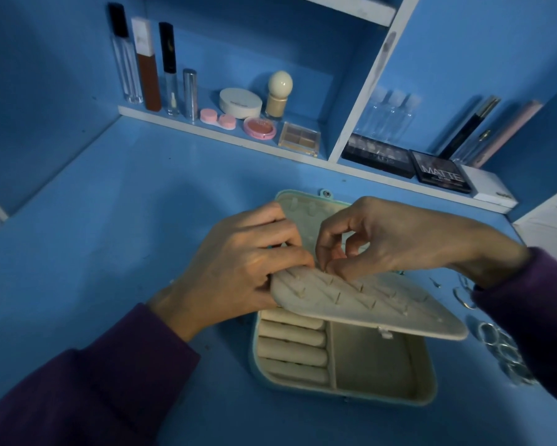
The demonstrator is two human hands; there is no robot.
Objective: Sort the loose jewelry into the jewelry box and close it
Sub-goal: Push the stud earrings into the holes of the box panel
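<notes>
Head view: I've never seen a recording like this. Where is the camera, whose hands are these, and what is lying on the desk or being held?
There is no machine here. The single picture comes from a camera worn on a person's head, looking down at their own bare hands in purple sleeves. On the blue desk lies an open jewelry box. The left hand holds the box's cream flap raised above the tray. The right hand pinches at the flap's upper edge; whether its grip holds an earring is too small to tell. Loose rings and earring hooks lie on the desk to the right. Makeup stands on the shelf behind.
</notes>
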